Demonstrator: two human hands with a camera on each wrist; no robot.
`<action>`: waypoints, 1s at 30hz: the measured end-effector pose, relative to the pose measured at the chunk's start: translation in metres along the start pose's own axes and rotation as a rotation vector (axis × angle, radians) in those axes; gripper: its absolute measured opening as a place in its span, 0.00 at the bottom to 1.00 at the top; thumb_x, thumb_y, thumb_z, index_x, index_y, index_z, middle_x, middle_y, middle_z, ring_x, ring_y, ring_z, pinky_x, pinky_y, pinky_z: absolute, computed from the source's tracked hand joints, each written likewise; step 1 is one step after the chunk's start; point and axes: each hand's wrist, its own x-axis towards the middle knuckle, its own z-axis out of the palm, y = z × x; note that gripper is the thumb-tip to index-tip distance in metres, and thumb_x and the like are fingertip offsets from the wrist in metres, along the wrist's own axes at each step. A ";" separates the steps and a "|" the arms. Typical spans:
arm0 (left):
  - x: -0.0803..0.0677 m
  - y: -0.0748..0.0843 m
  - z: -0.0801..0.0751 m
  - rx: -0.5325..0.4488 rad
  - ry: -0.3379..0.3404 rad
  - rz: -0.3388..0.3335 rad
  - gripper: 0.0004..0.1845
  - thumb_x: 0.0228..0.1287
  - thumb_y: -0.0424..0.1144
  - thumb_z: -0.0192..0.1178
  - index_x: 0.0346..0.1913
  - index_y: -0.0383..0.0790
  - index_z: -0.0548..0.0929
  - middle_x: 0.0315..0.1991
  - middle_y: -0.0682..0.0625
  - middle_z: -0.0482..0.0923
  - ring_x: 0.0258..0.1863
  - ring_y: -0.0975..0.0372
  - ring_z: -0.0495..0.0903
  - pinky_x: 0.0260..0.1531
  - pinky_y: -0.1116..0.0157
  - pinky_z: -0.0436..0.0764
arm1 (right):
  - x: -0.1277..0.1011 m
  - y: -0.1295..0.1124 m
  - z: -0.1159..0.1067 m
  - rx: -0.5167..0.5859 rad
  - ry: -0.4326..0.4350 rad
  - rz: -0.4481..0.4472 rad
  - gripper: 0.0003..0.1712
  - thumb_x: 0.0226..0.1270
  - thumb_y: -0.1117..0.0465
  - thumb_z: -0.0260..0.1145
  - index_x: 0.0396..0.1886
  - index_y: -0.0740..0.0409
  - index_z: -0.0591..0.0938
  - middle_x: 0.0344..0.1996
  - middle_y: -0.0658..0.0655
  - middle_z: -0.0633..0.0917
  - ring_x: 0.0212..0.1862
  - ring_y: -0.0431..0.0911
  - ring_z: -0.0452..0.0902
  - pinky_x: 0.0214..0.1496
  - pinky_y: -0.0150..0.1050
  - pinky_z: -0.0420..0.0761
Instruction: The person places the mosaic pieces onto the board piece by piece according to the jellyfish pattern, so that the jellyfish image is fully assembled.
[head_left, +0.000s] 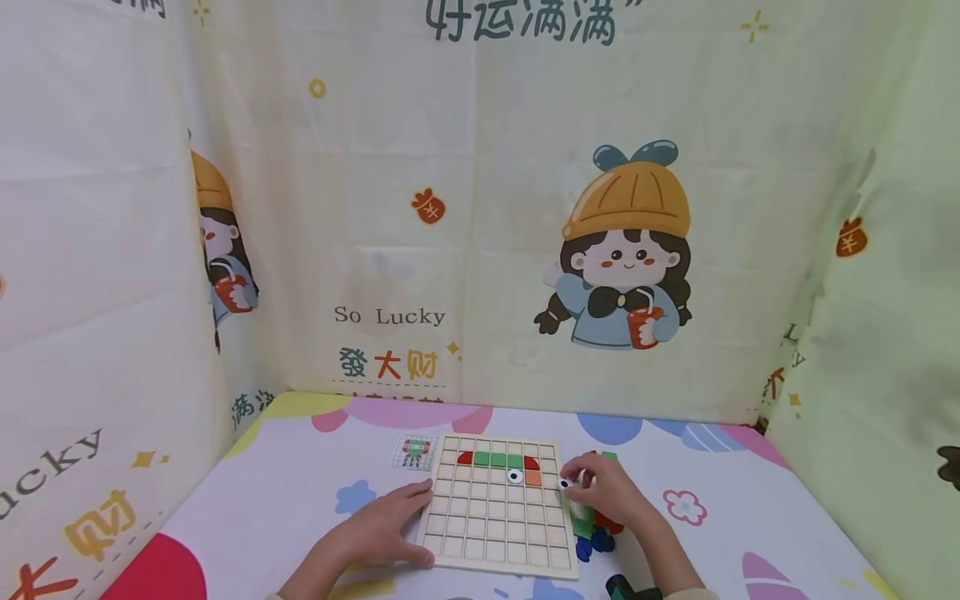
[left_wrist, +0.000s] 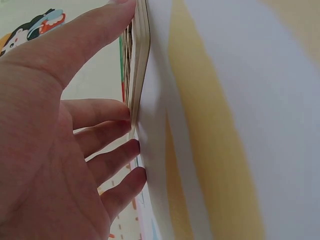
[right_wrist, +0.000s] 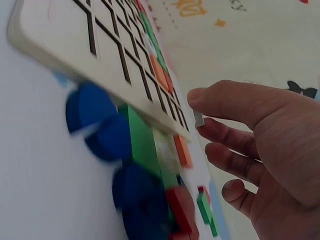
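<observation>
A wooden grid board (head_left: 495, 527) lies on the table. Its upper rows hold red corner pieces (head_left: 532, 462), green squares (head_left: 498, 460), an eye tile (head_left: 514, 477) and an orange square (head_left: 533, 477). My left hand (head_left: 378, 527) rests along the board's left side, fingertips at its edge and thumb by the near corner. Between thumb and index finger, my right hand (head_left: 606, 490) pinches a second eye tile (head_left: 566, 483) over the board's right edge; only a thin white edge of this tile (right_wrist: 199, 119) shows in the right wrist view.
Beside the board's right edge lie loose pieces: blue rounded ones (right_wrist: 95, 110), a green one (right_wrist: 142, 142) and red ones (right_wrist: 181, 207). A small picture card (head_left: 415, 452) with a gridded figure sits at the board's far left corner. Printed cloth walls (head_left: 495, 275) stand behind and at both sides.
</observation>
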 end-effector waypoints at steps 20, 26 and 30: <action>-0.001 -0.001 0.001 -0.022 -0.011 -0.023 0.49 0.38 0.68 0.64 0.66 0.48 0.65 0.69 0.54 0.59 0.66 0.52 0.60 0.60 0.46 0.66 | 0.037 -0.047 0.049 0.009 -0.049 -0.151 0.10 0.53 0.59 0.69 0.36 0.52 0.81 0.26 0.49 0.78 0.27 0.40 0.68 0.25 0.28 0.70; -0.002 -0.002 0.000 -0.011 0.001 -0.007 0.50 0.39 0.69 0.63 0.66 0.47 0.65 0.69 0.54 0.59 0.67 0.53 0.60 0.61 0.48 0.66 | 0.045 -0.056 0.061 0.015 -0.075 -0.111 0.05 0.54 0.58 0.69 0.29 0.48 0.79 0.26 0.48 0.78 0.25 0.39 0.68 0.25 0.28 0.70; -0.003 -0.002 0.000 -0.009 0.006 0.007 0.50 0.39 0.69 0.63 0.66 0.46 0.65 0.69 0.53 0.59 0.67 0.53 0.60 0.61 0.49 0.66 | 0.050 -0.062 0.070 -0.010 -0.074 -0.117 0.05 0.53 0.58 0.69 0.26 0.47 0.79 0.25 0.48 0.78 0.26 0.38 0.67 0.25 0.28 0.70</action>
